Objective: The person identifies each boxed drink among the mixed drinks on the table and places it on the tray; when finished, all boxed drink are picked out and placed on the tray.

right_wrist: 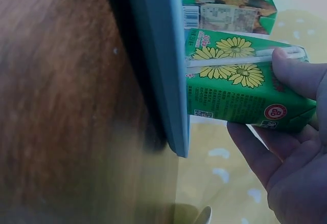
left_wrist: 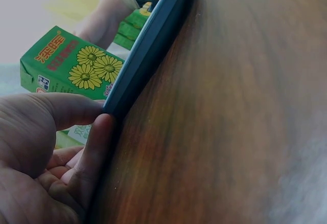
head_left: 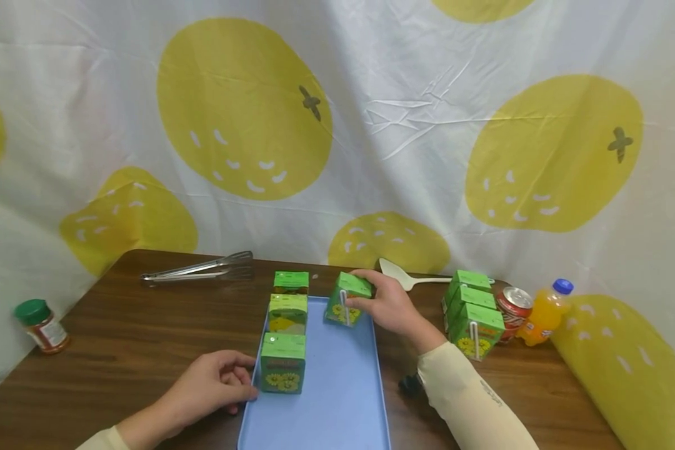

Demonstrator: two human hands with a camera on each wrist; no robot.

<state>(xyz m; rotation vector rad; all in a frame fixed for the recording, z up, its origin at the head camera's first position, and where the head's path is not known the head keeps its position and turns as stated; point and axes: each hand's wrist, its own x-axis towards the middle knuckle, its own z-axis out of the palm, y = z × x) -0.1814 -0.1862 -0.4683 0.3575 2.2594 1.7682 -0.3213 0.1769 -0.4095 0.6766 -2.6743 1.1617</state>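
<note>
A green drink carton [head_left: 350,300] with yellow flowers and a white straw stands upright at the far right of the blue tray [head_left: 340,387]. My right hand [head_left: 390,304] grips it near its top, thumb over the straw side; in the right wrist view the carton's base [right_wrist: 196,88] meets the tray rim. At the tray's left edge, my left hand [head_left: 210,382] pinches the rim between thumb and finger. Beside that hand, a row of cartons runs along the tray's left side: a flowered green one [head_left: 283,369] in front, a yellow-green one [head_left: 288,315], and another green one [head_left: 291,281] at the back.
Right of the tray stand several green cartons [head_left: 478,322], a red can [head_left: 514,306] and an orange drink bottle [head_left: 545,315]. A pale spatula [head_left: 399,275] lies behind my right hand. Metal tongs [head_left: 197,270] lie at the back left, and a green-lidded jar [head_left: 42,326] stands far left.
</note>
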